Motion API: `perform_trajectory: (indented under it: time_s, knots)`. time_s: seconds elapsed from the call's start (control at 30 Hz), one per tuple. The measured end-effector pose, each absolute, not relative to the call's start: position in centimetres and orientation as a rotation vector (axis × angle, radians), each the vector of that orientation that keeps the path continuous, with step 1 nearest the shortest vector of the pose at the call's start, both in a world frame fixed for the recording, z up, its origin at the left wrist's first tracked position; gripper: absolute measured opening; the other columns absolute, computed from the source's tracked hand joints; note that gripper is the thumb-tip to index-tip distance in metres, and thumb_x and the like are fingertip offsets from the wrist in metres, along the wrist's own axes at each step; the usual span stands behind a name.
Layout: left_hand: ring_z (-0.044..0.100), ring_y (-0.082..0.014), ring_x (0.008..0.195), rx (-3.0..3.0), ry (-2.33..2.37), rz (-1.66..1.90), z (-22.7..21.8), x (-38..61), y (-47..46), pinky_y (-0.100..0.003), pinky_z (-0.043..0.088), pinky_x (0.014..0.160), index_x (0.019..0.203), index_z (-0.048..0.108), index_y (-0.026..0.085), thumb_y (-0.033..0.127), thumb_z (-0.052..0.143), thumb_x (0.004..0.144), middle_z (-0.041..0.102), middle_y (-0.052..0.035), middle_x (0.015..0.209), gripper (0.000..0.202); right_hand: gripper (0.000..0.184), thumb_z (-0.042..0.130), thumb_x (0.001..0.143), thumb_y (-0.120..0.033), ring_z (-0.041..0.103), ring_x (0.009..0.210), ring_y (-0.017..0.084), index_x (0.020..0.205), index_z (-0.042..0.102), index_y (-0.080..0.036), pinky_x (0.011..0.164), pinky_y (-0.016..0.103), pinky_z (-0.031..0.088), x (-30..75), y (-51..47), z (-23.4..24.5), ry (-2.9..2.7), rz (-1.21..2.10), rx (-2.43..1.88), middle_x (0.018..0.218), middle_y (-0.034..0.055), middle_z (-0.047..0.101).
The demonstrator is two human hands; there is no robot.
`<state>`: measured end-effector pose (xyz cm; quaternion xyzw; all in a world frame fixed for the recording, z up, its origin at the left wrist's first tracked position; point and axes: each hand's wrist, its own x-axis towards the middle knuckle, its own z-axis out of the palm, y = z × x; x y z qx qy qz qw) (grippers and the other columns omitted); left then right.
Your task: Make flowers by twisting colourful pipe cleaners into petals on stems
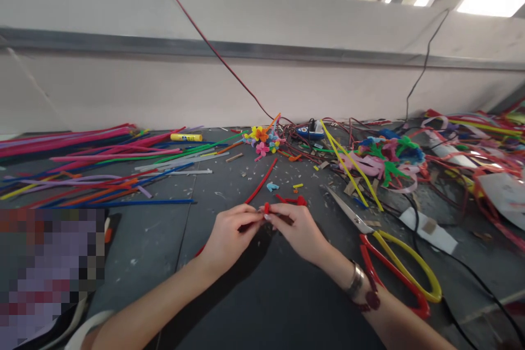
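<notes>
Tabletop [137,257]: spreads dark under both arms, littered with scraps; could lend stray bits to fuzzy red stems if dragged across.
Coloured stems [159,151]: lie in loose rows at left; could mix or roll if caught by the left forearm.
Scissors [367,228]: rest just beside the right forearm, red and yellow handles towards the wrist; liable to be knocked askew by a sideways swing.
Left hand [232,238]: pinches with thumb and fingertips, clamped on the red piece; might slip or unwind the twist if eased too soon.
Right hand [301,229]: meets the left fingertip to fingertip, clamped on the same piece; might kink the wire by pulling too hard.
Flower cluster [260,135]: sits beyond the hands, near the wall; safe from bumps unless reached over.
Red stem [262,181]: slants out beyond the left hand; link to the pinched part not clear.
Red piece [266,209]: stands between both sets of fingertips, mostly hidden; easily crushed by a tight squeeze.
</notes>
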<state>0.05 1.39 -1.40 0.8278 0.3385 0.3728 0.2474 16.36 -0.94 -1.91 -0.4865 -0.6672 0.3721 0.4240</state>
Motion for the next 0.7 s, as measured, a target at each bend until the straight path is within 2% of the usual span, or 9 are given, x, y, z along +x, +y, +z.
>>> perform_trajectory:
  time_s: [0.17,0.47,0.7]
  knots:
    - [0.061,-0.0118,0.065,2.284,0.901,1.046,-1.4,0.2,1.5,-0.021,0.049,0.062,0.076,0.069,0.018,0.012,0.057,0.076,0.066,-0.0021,0.075,0.013,0.020,0.045,0.086,-0.020,0.050,0.060,0.011,0.073,0.060,-0.016,0.056,0.021,0.039,16.3,-1.2,-1.8,-1.862,0.668,-1.258,0.065,0.0001,0.057]
    - [0.061,-0.0123,0.068,2.475,0.838,1.067,-2.3,0.0,1.6,-0.022,0.049,0.064,0.073,0.066,0.015,0.013,0.054,0.079,0.065,-0.0036,0.076,0.013,0.022,0.034,0.089,-0.014,0.052,0.082,0.019,0.090,0.056,-0.013,0.073,0.031,0.044,16.7,-1.4,-2.3,-2.239,0.176,-1.237,0.086,0.0089,0.059]
    - [0.059,-0.0120,0.066,2.483,0.850,1.042,-2.4,0.1,1.5,-0.022,0.046,0.061,0.069,0.060,0.014,0.016,0.056,0.078,0.062,-0.0024,0.072,0.009,0.022,0.032,0.089,-0.013,0.046,0.076,0.018,0.078,0.052,-0.015,0.070,0.031,0.041,17.0,-1.3,-1.8,-2.387,0.013,-1.270,0.077,0.0061,0.054]
